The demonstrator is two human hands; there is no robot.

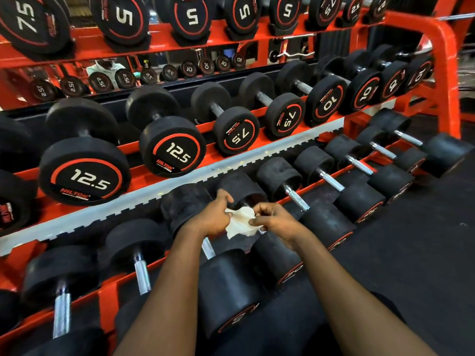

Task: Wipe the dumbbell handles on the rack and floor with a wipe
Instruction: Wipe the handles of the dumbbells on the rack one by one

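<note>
Our left hand (214, 215) and right hand (275, 219) pinch the wipe (241, 222) between them — the handle (298, 199) just right of them is untouched, so we judge much wiping remains.

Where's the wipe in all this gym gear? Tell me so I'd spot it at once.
Start at the big orange rack and drop to its lowest row of black dumbbells. Above the middle of that row the left hand and right hand meet, pinching the wipe between them. It is the only white, crumpled thing among black rubber and orange steel.
</note>
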